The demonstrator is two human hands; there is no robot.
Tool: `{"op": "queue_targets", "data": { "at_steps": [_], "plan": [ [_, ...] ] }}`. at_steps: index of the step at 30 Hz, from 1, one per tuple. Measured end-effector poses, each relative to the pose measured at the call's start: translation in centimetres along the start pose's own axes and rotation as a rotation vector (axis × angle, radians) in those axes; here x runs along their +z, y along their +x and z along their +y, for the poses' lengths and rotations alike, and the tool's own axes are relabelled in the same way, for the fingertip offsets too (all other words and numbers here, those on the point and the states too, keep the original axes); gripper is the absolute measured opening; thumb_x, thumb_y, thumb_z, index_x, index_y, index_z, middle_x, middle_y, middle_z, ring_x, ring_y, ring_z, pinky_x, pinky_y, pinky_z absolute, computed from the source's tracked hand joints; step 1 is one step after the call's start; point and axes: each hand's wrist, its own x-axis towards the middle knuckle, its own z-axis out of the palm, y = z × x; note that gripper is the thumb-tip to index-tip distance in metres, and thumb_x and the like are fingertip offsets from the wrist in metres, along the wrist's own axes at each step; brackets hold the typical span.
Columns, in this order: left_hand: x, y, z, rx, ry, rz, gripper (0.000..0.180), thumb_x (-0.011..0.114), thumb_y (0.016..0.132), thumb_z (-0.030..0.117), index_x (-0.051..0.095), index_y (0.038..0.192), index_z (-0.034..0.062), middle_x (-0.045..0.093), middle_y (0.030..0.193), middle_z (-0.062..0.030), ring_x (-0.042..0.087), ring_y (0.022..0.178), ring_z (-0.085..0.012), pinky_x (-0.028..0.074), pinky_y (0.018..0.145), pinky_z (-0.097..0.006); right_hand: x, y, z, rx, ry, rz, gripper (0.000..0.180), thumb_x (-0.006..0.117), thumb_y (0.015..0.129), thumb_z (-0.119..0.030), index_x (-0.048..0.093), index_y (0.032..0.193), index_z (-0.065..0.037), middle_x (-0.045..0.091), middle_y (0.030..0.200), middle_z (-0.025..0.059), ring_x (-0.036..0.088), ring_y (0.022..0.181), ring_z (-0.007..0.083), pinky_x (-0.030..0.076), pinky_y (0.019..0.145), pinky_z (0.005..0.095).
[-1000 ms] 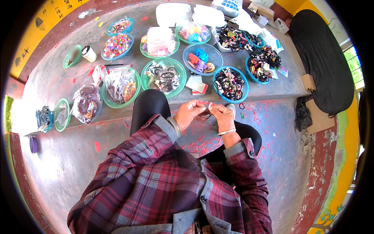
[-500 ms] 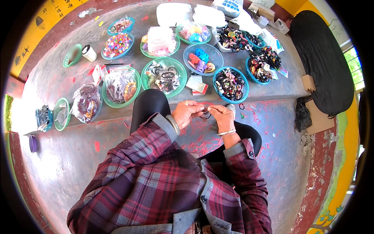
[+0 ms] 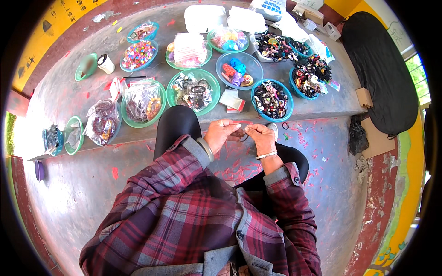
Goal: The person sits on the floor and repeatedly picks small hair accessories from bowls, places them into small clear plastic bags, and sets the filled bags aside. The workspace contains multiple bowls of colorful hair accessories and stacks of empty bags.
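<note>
Unmoved: left hand point(image 3: 222, 133) | right hand point(image 3: 260, 137) | both pinch, apparently, dark band point(image 3: 244, 136) | above step edge

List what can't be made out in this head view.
- Small dark item between left hand and right hand: too small, fingers cover most of it.
- Grip of either hand: fingertips overlap.
- Bagged contents in green bowl: blurred by plastic.
- Lap: hidden by plaid sleeves.
</note>
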Motion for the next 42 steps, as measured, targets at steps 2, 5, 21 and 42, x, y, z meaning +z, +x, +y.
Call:
{"op": "queue_targets", "data": {
  "at_steps": [2, 5, 21, 42],
  "plan": [
    [0.0, -0.2, 0.1, 0.011, 0.046, -0.005, 0.017, 0.053, 0.086, 0.012, 0.057, 0.096, -0.0012, 0.063, 0.087, -0.0098, 0.062, 0.076, -0.0150, 0.052, 0.067, -0.027, 0.1, -0.1, 0.3, 0.013, 0.022, 0.021, 0.007, 0.064, 0.075, 0.000, 0.063, 0.082, 0.003, 0.062, 0.075, 0.0040, 0.055, 0.067, 0.0085, 0.044, 0.063, 0.0204],
    [0.5, -0.8, 0.6, 0.015, 0.056, 0.004, 0.017, 0.053, 0.086, 0.012, 0.057, 0.096, -0.0010, 0.063, 0.086, -0.0092, 0.061, 0.076, -0.0146, 0.052, 0.067, -0.027, 0.2, -0.3, 0.1, 0.030, 0.058, 0.032, 0.009, 0.065, 0.074, 0.000, 0.064, 0.083, 0.003, 0.063, 0.076, 0.0045, 0.056, 0.068, 0.0091, 0.045, 0.063, 0.0208],
    [1.8, -1.9, 1.9, -0.163, -0.217, -0.089, 0.018, 0.057, 0.083, 0.006, 0.054, 0.099, -0.0016, 0.058, 0.098, -0.0098, 0.057, 0.085, -0.0123, 0.050, 0.073, -0.022, -1.1, -1.7, -2.3, -0.017, 0.105, -0.036, 0.007, 0.063, 0.075, -0.001, 0.065, 0.082, 0.002, 0.064, 0.076, 0.0058, 0.058, 0.069, 0.0115, 0.046, 0.066, 0.0221],
    [6.3, -0.6, 0.2, -0.038, -0.246, -0.158, 0.020, 0.051, 0.087, 0.008, 0.055, 0.101, -0.0061, 0.058, 0.100, -0.0132, 0.057, 0.093, -0.0197, 0.047, 0.086, -0.030, -5.3, -2.7, -3.0, 0.147, 0.404, 0.024, 0.006, 0.061, 0.077, -0.002, 0.063, 0.083, -0.001, 0.063, 0.078, 0.0066, 0.057, 0.069, 0.0140, 0.045, 0.065, 0.0241]
  ]
}}
